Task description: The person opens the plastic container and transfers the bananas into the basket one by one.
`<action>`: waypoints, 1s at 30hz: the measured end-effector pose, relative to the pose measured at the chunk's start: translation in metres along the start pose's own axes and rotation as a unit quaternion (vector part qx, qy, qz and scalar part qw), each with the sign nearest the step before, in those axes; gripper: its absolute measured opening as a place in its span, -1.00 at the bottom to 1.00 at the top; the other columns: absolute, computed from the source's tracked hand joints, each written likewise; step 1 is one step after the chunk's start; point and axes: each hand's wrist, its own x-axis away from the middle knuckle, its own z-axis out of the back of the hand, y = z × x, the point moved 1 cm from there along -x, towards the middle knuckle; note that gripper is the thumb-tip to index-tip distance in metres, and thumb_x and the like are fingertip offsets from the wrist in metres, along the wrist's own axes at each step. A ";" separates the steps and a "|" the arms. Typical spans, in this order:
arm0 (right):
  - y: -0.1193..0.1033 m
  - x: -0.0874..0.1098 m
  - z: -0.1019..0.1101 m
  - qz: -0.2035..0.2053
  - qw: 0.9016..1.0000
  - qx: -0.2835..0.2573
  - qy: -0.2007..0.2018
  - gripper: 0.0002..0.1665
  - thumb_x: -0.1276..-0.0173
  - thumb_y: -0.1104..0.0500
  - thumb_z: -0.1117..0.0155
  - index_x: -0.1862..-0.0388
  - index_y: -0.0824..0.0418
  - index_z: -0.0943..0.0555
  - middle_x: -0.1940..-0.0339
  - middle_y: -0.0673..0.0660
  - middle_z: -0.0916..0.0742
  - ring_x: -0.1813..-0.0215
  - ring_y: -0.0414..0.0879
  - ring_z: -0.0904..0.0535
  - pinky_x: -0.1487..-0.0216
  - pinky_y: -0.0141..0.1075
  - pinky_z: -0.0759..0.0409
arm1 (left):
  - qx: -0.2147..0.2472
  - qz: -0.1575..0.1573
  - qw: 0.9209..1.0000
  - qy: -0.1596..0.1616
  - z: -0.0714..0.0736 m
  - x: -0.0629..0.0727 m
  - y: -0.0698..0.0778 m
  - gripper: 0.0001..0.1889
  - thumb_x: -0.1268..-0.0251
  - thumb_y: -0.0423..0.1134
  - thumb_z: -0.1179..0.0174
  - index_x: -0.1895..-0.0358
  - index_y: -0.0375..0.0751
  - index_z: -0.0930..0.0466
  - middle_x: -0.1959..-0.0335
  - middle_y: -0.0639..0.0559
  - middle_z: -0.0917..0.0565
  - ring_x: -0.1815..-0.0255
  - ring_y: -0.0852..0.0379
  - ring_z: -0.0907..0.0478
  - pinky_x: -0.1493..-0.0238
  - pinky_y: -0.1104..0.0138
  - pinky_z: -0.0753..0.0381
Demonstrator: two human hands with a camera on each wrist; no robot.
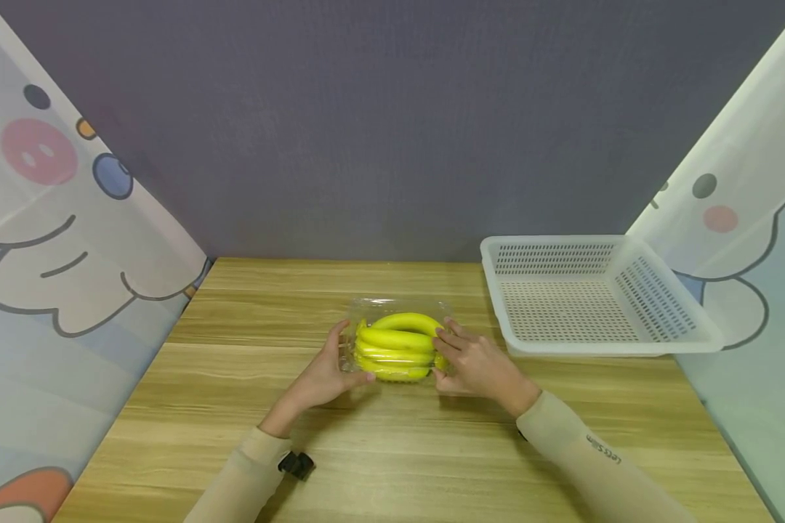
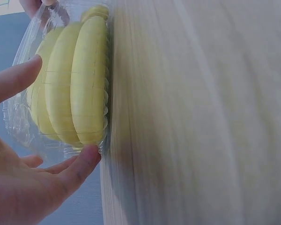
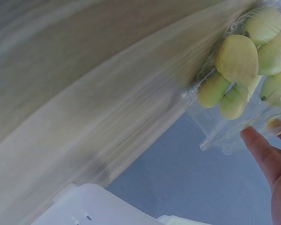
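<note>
A clear plastic clamshell box (image 1: 402, 303) lies on the table with several yellow bananas (image 1: 395, 356) inside. My left hand (image 1: 323, 374) holds its left end, thumb toward the front corner and fingers along the side. At the right end, my right hand (image 1: 474, 363) grips the box, fingers over the upper edge and thumb lower at the front. The left wrist view shows the bananas (image 2: 86, 79) side by side through the plastic, between thumb and fingertips. In the right wrist view, banana ends (image 3: 236, 58) face the camera, and a fingertip touches the box's edge.
A white perforated basket (image 1: 504, 319) stands at the back right of the wooden table (image 1: 235, 349), close to my right hand. A dark grey panel (image 1: 366, 131) rises behind the table. Cartoon-printed sheets (image 1: 33, 254) border both sides.
</note>
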 end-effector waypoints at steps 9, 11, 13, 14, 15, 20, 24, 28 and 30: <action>0.000 0.000 0.003 -0.041 0.998 -0.051 -0.009 -0.51 -0.03 0.11 -0.44 0.09 0.39 -0.76 0.12 0.31 -0.80 -0.03 0.32 -0.71 0.34 -0.14 -0.75 | -0.022 -0.004 1.000 0.006 0.002 0.000 -0.003 0.26 -0.06 0.08 -0.55 -0.65 0.03 0.26 -0.54 -0.55 -0.06 -0.45 -0.51 -0.20 -0.32 -0.35 -0.28; 0.000 0.000 0.003 -0.045 0.998 -0.052 -0.013 -0.49 -0.05 0.08 -0.44 0.07 0.39 -0.75 0.09 0.30 -0.80 -0.05 0.32 -0.70 0.29 -0.11 -0.75 | -0.023 0.000 1.000 0.006 0.002 0.001 -0.003 0.27 -0.03 0.07 -0.57 -0.65 0.08 0.26 -0.54 -0.53 -0.07 -0.45 -0.50 -0.20 -0.33 -0.35 -0.27; 0.000 0.001 0.004 -0.047 0.997 -0.053 -0.016 -0.48 -0.07 0.07 -0.46 0.05 0.39 -0.74 0.07 0.31 -0.79 -0.08 0.33 -0.69 0.21 -0.08 -0.75 | -0.023 -0.001 1.000 0.007 0.003 0.001 -0.003 0.28 -0.02 0.06 -0.58 -0.65 0.09 0.25 -0.54 -0.52 -0.08 -0.45 -0.50 -0.21 -0.33 -0.35 -0.26; -0.001 0.001 0.004 -0.049 0.997 -0.055 -0.016 -0.47 -0.08 0.06 -0.47 0.04 0.40 -0.74 0.05 0.31 -0.79 -0.09 0.34 -0.68 0.17 -0.06 -0.74 | -0.022 -0.001 1.000 0.007 0.003 0.001 -0.004 0.28 -0.01 0.05 -0.59 -0.65 0.10 0.25 -0.54 -0.51 -0.10 -0.46 -0.49 -0.20 -0.33 -0.35 -0.26; -0.001 0.001 0.004 -0.052 0.997 -0.055 -0.016 -0.47 -0.08 0.06 -0.47 0.03 0.40 -0.74 0.04 0.31 -0.78 -0.11 0.34 -0.67 0.16 -0.05 -0.74 | -0.021 -0.001 1.000 0.006 0.003 0.001 -0.004 0.28 -0.01 0.04 -0.59 -0.65 0.10 0.25 -0.54 -0.51 -0.10 -0.46 -0.49 -0.20 -0.34 -0.35 -0.26; -0.001 0.002 0.006 -0.064 0.996 -0.056 -0.012 -0.45 -0.12 0.03 -0.48 0.00 0.38 -0.74 0.00 0.31 -0.77 -0.15 0.34 -0.64 0.15 -0.06 -0.74 | -0.014 0.002 1.000 0.007 0.003 0.001 -0.006 0.29 -0.02 0.03 -0.59 -0.65 0.11 0.27 -0.52 -0.47 -0.15 -0.45 -0.48 -0.22 -0.33 -0.33 -0.29; -0.001 0.002 0.005 -0.069 0.996 -0.061 -0.005 -0.46 -0.17 0.01 -0.44 0.00 0.38 -0.73 0.00 0.31 -0.77 -0.16 0.34 -0.64 0.12 -0.05 -0.73 | -0.004 0.008 1.000 0.010 0.003 0.002 -0.005 0.30 -0.03 0.02 -0.59 -0.66 0.04 0.28 -0.51 -0.43 -0.19 -0.44 -0.46 -0.25 -0.33 -0.31 -0.30; -0.001 0.002 0.003 -0.069 0.996 -0.065 0.000 -0.47 -0.21 0.00 -0.40 0.00 0.39 -0.73 0.00 0.31 -0.78 -0.15 0.35 -0.64 0.06 -0.01 -0.72 | -0.007 0.015 1.000 0.009 0.003 0.003 -0.005 0.29 -0.05 0.03 -0.58 -0.66 -0.05 0.26 -0.50 -0.37 -0.24 -0.41 -0.39 -0.32 -0.33 -0.25 -0.36; 0.000 0.003 0.002 -0.067 0.996 -0.065 0.003 -0.47 -0.22 0.00 -0.39 0.00 0.39 -0.74 0.01 0.31 -0.78 -0.15 0.35 -0.65 0.04 0.00 -0.71 | -0.011 0.017 1.000 0.009 0.003 0.003 -0.005 0.26 -0.06 0.03 -0.57 -0.66 -0.07 0.23 -0.49 -0.34 -0.27 -0.40 -0.35 -0.35 -0.32 -0.22 -0.39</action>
